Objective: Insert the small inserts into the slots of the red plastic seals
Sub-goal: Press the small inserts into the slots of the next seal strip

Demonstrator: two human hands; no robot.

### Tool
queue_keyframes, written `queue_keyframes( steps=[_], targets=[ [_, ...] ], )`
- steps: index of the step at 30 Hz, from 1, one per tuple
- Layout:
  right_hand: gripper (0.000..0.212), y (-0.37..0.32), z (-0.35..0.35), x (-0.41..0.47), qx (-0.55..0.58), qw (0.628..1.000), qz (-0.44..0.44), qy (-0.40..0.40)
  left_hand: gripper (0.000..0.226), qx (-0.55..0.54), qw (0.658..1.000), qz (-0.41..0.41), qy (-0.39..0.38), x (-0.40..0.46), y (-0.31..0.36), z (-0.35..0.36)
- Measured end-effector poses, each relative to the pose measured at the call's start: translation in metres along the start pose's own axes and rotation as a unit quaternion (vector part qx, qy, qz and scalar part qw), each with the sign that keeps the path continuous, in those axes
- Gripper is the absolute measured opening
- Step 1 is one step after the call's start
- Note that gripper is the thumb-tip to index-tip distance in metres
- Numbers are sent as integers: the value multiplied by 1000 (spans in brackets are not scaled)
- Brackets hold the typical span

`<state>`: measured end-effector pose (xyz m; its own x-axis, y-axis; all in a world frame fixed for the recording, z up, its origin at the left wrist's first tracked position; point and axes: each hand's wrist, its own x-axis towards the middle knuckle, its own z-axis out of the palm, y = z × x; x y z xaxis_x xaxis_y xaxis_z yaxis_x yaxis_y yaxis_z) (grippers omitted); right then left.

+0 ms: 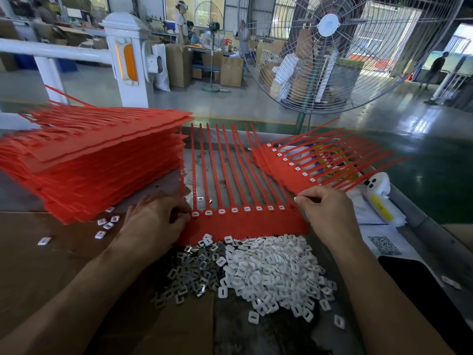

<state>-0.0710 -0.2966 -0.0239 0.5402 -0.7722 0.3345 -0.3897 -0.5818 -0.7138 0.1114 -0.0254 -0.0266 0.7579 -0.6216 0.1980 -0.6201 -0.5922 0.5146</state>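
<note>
The strip of red seals (243, 224) lies flat on the table, directly in front of the person, between the two hands. Its long axis runs left to right, and the row of slots (238, 209) follows the same line along its far edge. Every slot I can see carries a white insert. The thin tails (225, 165) of the seals point away from the person, toward the fan (330, 49), so each single seal has its long axis running near to far.

The left hand (156, 221) rests at the left end of the strip, its fingers curled against the first slot (195, 214); whether they pinch an insert there or only press it, I cannot tell. The right hand (327, 211) is at the right end, thumb and forefinger pressed together on something small and pale at the fingertip, probably an insert. The last slot on the right lies just beside this hand, so the right hand is the nearer one for it.

The loose white inserts (271, 272) and the metal clips (189, 272) are heaped just on the near side of the strip, touching its edge. A finished strip (284, 167) lies further right, tilted, and a tall stack of red strips (97, 160) stands to the left.
</note>
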Motion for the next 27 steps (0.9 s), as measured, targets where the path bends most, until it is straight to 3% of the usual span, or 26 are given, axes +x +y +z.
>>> queue_keyframes(
  steps=[16,27],
  targets=[
    [14,3,6,10,-133,990,23,-51,14,9,1000,-3,-11,0,1,-1],
    [13,5,8,10,-95,994,42,-39,13,-6,1000,-3,-7,-1,1,0]
  ],
)
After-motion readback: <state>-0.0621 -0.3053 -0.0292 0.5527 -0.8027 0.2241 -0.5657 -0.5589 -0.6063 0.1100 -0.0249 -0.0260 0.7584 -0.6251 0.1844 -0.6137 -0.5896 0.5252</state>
